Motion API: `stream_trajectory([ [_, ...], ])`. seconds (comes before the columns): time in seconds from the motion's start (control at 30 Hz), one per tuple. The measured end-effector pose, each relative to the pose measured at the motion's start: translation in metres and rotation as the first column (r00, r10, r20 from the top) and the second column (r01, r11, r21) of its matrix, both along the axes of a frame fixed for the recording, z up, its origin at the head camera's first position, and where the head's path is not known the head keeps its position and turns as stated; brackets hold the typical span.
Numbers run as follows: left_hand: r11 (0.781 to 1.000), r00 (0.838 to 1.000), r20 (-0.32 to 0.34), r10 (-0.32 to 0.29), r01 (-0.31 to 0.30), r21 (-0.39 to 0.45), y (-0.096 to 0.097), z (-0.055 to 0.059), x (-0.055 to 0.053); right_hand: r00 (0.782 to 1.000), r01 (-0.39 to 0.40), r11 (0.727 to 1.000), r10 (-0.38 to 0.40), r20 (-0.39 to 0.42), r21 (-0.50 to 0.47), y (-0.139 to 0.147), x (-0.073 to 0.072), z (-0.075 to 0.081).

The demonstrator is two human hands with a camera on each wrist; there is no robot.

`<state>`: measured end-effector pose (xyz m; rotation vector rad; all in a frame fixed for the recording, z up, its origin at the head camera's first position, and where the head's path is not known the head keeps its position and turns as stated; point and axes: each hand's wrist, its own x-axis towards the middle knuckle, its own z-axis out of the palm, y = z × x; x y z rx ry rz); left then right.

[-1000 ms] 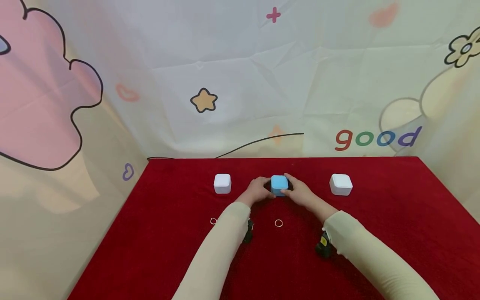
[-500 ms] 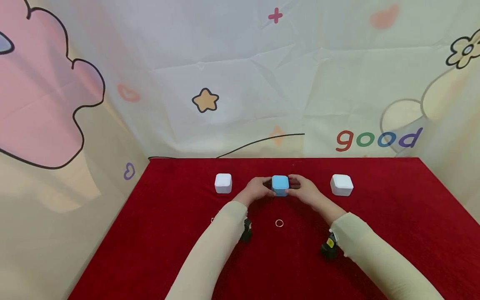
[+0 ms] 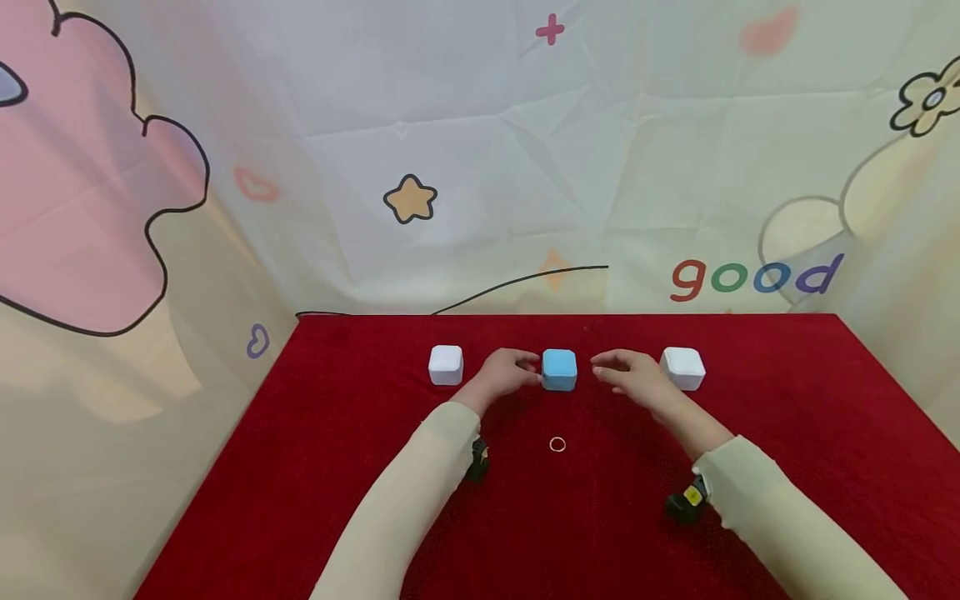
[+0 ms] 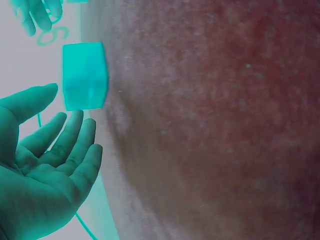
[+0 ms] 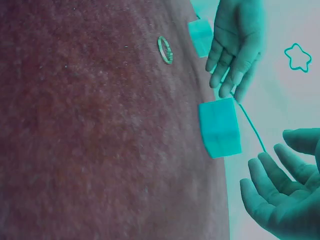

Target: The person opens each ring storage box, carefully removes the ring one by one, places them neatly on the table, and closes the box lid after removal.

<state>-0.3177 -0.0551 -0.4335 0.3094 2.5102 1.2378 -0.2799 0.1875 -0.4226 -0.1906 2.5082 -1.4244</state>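
Observation:
A small light-blue box [image 3: 559, 370] with rounded corners sits upright on the red cloth between my two hands, its lid down. My left hand [image 3: 503, 372] is just left of it, fingers loosely bent, nothing held; in the left wrist view the open palm [image 4: 55, 175] shows close to the box [image 4: 85, 76]. On the right, apart from the box, my right hand [image 3: 633, 377] is held with relaxed fingers and an empty palm [image 5: 285, 195]. A thin gold ring [image 3: 557, 451] lies on the cloth in front of the box.
One white box [image 3: 446, 366] stands to the left, another white box [image 3: 683, 369] to the right, close by my right hand. Red cloth [image 3: 570, 533] covers the table. A printed curtain [image 3: 480, 150] hangs behind its far edge.
Both hands have let go of the blue box and moved apart, the right hand farther out. The box stays put. My left sleeve now hides a second ring at the left.

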Motion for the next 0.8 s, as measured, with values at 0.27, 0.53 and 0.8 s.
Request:
stream_trajectory([
  [0.27,1.0,0.999,-0.045,0.023,-0.022,0.014,-0.002,0.015,0.006,0.999,0.001,0.999,-0.003,-0.048,-0.035,0.016,0.012,0.01],
  [0.53,0.998,0.997,-0.065,0.033,-0.029,0.062,-0.003,0.031,0.014,0.995,-0.014,0.998,0.008,-0.097,-0.06,0.028,0.023,0.022],
  [0.8,0.993,0.995,-0.097,0.035,-0.023,0.113,0.005,0.043,0.021,0.992,0.006,0.998,-0.013,-0.127,-0.062,0.04,0.032,0.037],
])
